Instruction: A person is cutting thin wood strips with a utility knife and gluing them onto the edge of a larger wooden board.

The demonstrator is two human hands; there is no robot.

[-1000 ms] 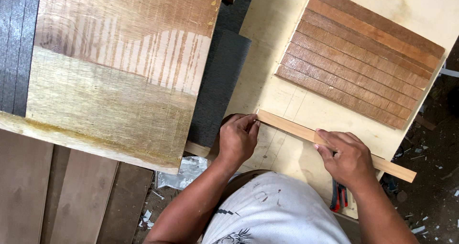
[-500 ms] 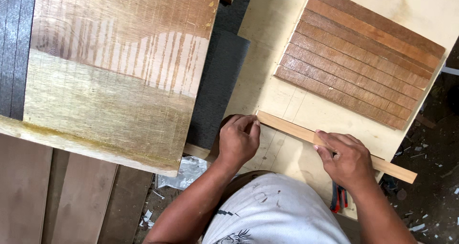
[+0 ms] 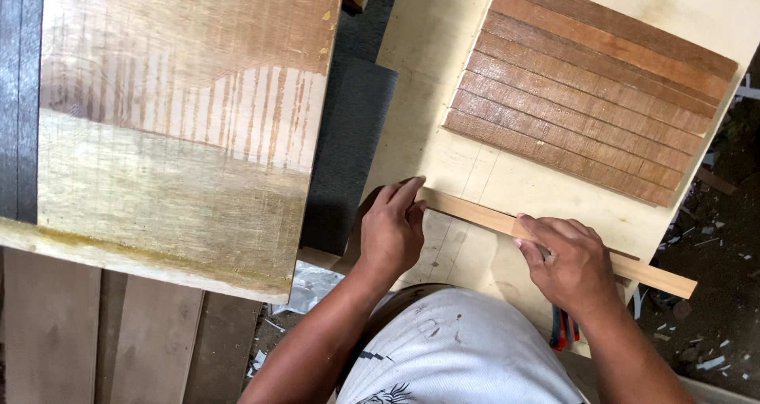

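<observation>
One long, narrow strip of pale reddish wood [image 3: 483, 215] lies slantwise on the light plywood desk [image 3: 443, 95], its far end jutting past the desk's edge. The left hand [image 3: 393, 231] presses fingertips on its near end, and the right hand [image 3: 566, 261] lies curled over its middle. Just beyond sits a panel of matching brown slats [image 3: 586, 95]; a broad worn board [image 3: 174, 119] lies left.
</observation>
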